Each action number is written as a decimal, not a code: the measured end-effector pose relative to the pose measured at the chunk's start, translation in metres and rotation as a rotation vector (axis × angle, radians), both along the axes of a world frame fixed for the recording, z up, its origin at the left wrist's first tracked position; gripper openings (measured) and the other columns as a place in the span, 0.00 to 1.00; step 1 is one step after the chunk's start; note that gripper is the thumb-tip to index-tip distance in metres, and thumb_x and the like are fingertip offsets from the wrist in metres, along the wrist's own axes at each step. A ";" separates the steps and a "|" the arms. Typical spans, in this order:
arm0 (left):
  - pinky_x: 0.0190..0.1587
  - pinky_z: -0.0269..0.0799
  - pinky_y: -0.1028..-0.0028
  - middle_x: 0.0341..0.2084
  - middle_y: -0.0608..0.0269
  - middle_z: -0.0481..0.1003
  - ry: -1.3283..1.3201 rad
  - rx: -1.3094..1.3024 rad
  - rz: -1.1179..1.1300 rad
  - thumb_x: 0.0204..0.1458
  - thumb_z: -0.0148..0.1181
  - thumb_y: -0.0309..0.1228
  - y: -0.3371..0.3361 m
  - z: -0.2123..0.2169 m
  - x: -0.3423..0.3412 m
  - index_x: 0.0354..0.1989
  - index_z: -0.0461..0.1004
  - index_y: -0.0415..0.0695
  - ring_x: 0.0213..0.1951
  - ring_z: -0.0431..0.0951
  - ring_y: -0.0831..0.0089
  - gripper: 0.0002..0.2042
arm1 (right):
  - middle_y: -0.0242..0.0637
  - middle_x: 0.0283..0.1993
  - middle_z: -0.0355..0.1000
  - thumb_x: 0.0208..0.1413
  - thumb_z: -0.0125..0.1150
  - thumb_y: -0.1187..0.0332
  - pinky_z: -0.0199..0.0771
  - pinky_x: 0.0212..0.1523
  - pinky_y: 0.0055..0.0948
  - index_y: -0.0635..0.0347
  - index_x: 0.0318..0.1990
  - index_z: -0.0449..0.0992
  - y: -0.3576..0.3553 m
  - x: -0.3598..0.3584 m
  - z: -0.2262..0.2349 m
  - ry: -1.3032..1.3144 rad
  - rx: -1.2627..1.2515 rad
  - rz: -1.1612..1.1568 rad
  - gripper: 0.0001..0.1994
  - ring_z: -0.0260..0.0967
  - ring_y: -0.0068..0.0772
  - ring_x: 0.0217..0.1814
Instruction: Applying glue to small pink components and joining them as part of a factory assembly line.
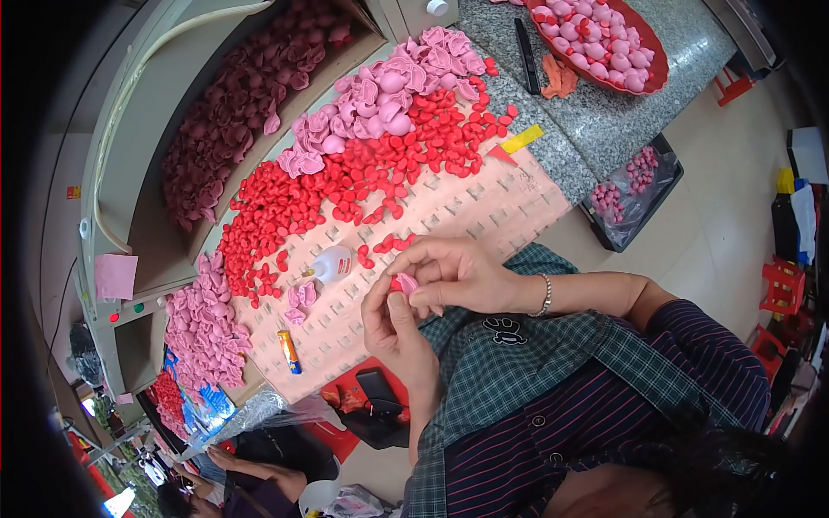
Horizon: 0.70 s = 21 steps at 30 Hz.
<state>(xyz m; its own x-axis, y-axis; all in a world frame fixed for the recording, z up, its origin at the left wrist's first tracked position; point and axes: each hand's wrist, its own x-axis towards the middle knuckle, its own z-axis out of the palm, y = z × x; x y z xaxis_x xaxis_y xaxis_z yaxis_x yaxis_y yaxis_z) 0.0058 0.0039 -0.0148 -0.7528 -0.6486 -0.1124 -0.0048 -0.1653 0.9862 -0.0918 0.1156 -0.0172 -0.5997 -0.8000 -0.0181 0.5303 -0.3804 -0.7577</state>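
- While both hands meet in front of the chest, the left hand [393, 324] pinches a small pink piece [406, 282] with thumb and fingers closed on its lower side.
- The right hand [453, 274] closes over the same piece from above, its fingertips curled down onto it; a red bit shows at the piece's edge between the two hands.
- A bracelet [546, 295] sits on the right wrist, just behind that hand.
- Just left of the hands stands a small glue bottle [332, 264] lying tilted on the board [484, 207], its nozzle pointing away from them.
- Near the bottle, a few loose pink pieces [300, 300] rest on the board, and a few red beads [393, 244] lie just above the right hand.
- Below left of the left hand lies a small orange tube [289, 350].
- Further out, beyond the hands, a broad red heap [345, 177] spreads over the board, with a pink heap [393, 91] past it.
- Further left of the left hand lies another pink pile [203, 332].
- Well apart, beyond the red heap, a curved bin holds dark pink shells [237, 104].
- Far off to the upper right, a red tray [656, 69] on a stone counter [604, 121] holds finished pink and red pieces.
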 end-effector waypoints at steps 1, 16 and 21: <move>0.48 0.72 0.74 0.43 0.56 0.75 0.031 -0.106 -0.013 0.61 0.56 0.24 0.000 -0.001 0.000 0.56 0.71 0.36 0.43 0.76 0.73 0.15 | 0.37 0.43 0.72 0.61 0.58 0.79 0.74 0.35 0.20 0.66 0.50 0.72 0.000 -0.005 0.002 -0.062 -0.024 0.020 0.11 0.73 0.20 0.37; 0.51 0.72 0.73 0.45 0.54 0.75 0.053 -0.629 -0.143 0.58 0.57 0.18 -0.016 -0.004 -0.003 0.53 0.72 0.33 0.46 0.76 0.70 0.14 | 0.36 0.40 0.74 0.65 0.55 0.74 0.73 0.36 0.19 0.66 0.48 0.75 -0.001 -0.003 -0.008 -0.051 0.002 -0.089 0.08 0.75 0.23 0.37; 0.49 0.73 0.75 0.43 0.56 0.76 0.016 -0.593 -0.167 0.57 0.58 0.17 -0.014 0.009 -0.004 0.50 0.73 0.32 0.43 0.77 0.72 0.12 | 0.38 0.49 0.70 0.58 0.58 0.82 0.77 0.48 0.22 0.68 0.47 0.74 0.001 -0.018 -0.014 0.239 -0.102 -0.100 0.10 0.75 0.24 0.46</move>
